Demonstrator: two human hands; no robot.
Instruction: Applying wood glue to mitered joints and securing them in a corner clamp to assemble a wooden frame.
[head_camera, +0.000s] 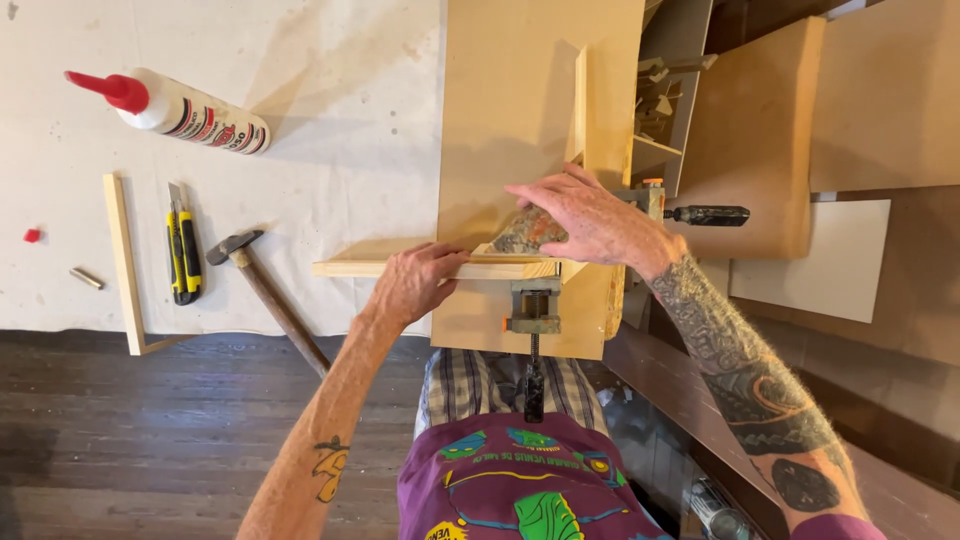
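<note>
My left hand (418, 284) grips a pale wooden strip (350, 268) that lies level across the front of a tan board (510, 110). My right hand (592, 220) presses down on a speckled grey-brown block (525, 232) that sits at the corner where this strip meets an upright strip (579, 105). A metal clamp (533, 310) holds the corner from the near edge, its dark handle (534, 385) pointing toward me. A second clamp with a black handle (708, 215) reaches in from the right.
On the white sheet at left lie a glue bottle with a red nozzle (185, 108), a yellow and black utility knife (183, 250), a hammer (262, 285), an L-shaped wooden frame piece (122, 260), a red cap (32, 236) and a small metal cylinder (86, 278). Brown boards (755, 130) are stacked at right.
</note>
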